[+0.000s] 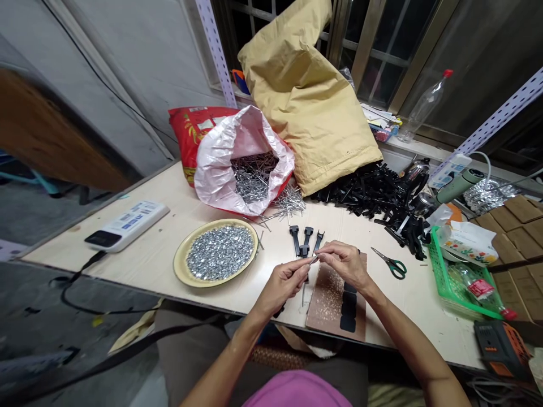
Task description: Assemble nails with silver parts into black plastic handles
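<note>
My left hand (285, 287) and my right hand (345, 264) meet above the table's front edge, fingers pinched. Between their fingertips is a small thin metal piece (313, 260); its exact kind is too small to make out. Just beyond the hands lie several black plastic parts (294, 240) with broad heads. A long metal pin (303, 295) points down beside my left fingers. Under my right hand is a brown board (324, 305), speckled with light marks, bearing a column of black rounded pads (348, 305). To the left, a cream bowl (180, 265) holds many small shiny metal pieces (218, 252).
A red-and-white sack (207, 169) spills metal pins (291, 200). Behind it, a yellow sack (314, 113) leans over heaped black plastic parts (365, 189). Green-handled scissors (394, 267), a green basket (441, 282) and cartons (509, 243) are rightward; a white power bank-like device (131, 226) lies left.
</note>
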Demonstrator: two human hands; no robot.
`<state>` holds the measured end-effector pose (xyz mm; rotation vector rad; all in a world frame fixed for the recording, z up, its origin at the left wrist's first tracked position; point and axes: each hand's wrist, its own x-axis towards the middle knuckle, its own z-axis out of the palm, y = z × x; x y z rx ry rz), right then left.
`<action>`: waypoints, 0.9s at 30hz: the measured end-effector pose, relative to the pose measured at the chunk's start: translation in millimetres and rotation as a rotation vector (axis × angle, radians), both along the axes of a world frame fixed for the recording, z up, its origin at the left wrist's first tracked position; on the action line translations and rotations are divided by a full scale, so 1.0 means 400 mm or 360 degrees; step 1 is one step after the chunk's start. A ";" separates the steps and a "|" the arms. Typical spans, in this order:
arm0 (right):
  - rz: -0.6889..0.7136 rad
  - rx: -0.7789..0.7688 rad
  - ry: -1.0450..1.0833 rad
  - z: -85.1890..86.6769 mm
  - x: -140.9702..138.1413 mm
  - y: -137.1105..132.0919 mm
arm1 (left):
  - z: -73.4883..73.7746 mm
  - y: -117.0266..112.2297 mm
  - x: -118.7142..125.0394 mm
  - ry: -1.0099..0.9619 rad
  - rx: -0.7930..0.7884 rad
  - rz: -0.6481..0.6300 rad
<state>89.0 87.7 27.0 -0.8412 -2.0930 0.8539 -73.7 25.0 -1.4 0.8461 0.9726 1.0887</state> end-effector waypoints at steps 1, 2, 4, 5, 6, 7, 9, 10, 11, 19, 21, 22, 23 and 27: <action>-0.0022 0.0040 0.0003 -0.001 -0.001 -0.003 | 0.001 0.000 0.002 0.0007 0.0000 0.0023; -0.0034 0.0080 0.0009 -0.001 -0.003 -0.005 | 0.001 -0.001 0.004 0.0004 -0.0005 0.0042; -0.0018 0.0130 0.0009 0.001 -0.004 -0.005 | 0.001 -0.002 0.006 -0.0014 -0.0024 0.0054; 0.0007 0.0131 0.0000 0.003 -0.003 -0.003 | 0.000 -0.002 0.005 -0.0022 -0.0031 0.0044; 0.0038 0.0118 -0.0015 0.005 -0.002 0.001 | -0.001 -0.003 0.004 -0.0025 -0.0033 0.0025; 0.0069 0.0095 -0.0031 0.007 0.000 0.005 | -0.002 -0.004 0.001 -0.0023 -0.0030 -0.0002; 0.0123 0.0041 -0.0051 0.010 0.005 0.013 | -0.005 -0.005 -0.005 -0.0005 -0.0014 -0.0076; 0.0140 0.0017 -0.0052 0.011 0.007 0.016 | -0.006 -0.005 -0.008 0.0009 -0.0002 -0.0113; 0.0150 -0.0004 -0.0052 0.013 0.009 0.018 | -0.006 -0.005 -0.011 0.0025 0.0011 -0.0147; 0.0231 0.0132 -0.0200 0.021 0.023 0.008 | 0.003 -0.005 -0.015 0.0284 0.0162 -0.0109; 0.0287 0.0222 -0.0255 0.018 0.028 0.008 | 0.003 -0.006 -0.012 0.0223 0.0115 -0.0168; 0.0302 0.0258 -0.0277 0.017 0.029 0.009 | 0.003 -0.007 -0.011 0.0208 0.0106 -0.0165; 0.0306 0.0287 -0.0292 0.016 0.030 0.009 | 0.003 -0.008 -0.010 0.0210 0.0109 -0.0144; 0.0326 0.0395 -0.0342 0.015 0.027 0.006 | 0.001 -0.009 -0.008 0.0125 0.0074 -0.0190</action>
